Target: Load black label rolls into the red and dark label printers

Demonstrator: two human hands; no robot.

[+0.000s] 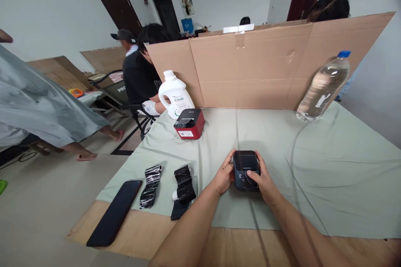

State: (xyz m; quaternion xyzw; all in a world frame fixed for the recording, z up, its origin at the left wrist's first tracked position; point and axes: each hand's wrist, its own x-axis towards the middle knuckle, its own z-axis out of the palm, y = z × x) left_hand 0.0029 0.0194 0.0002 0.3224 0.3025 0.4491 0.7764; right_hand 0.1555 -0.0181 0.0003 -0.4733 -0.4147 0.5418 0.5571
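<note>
A small dark box-shaped device with rounded corners is on the cloth in front of me, between my hands. My left hand is curled against its left side. The right hand grips the other side, with the thumb lying across the front part of the top. Shiny black film or plastic shows under that thumb; I cannot make out whether it belongs to the device. Left of my hands, two partly unwound black film rolls lie on the cloth, one roll farther left and the other roll nearer my forearm.
A red box with a black top stands beside a white detergent jug. Behind is a cardboard screen; a large water bottle leans at right. A long dark pad overhangs the table's left edge. People are nearby at left.
</note>
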